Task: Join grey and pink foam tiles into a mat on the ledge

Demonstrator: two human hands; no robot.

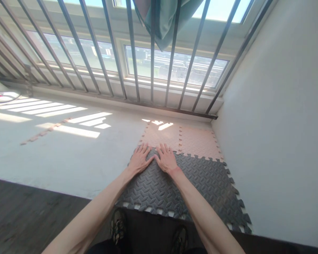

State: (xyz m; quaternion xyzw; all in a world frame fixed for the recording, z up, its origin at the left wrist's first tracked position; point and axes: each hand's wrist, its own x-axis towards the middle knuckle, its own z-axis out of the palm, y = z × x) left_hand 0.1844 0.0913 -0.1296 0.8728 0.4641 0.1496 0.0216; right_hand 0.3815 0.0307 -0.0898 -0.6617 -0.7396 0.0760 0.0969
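Note:
My left hand (141,158) lies flat with fingers spread at the far left part of a dark grey foam mat (201,183), which has a raised tread pattern and toothed edges. Beside it my right hand (165,158) presses flat as well, the two thumbs touching or nearly so. Both sets of fingertips reach the seam where the grey mat meets a pink foam mat (161,135). To the right another pink foam mat (200,141) joins the first along a toothed seam. Under the palms the grey surface is hidden.
A white wall (288,123) rises on the right. Metal railing bars (131,53) stand before the windows at the back. On the white floor (95,158) lies a narrow toothed pink strip (45,132). The white surface ends at a dark floor (29,211), near my shoes (118,225).

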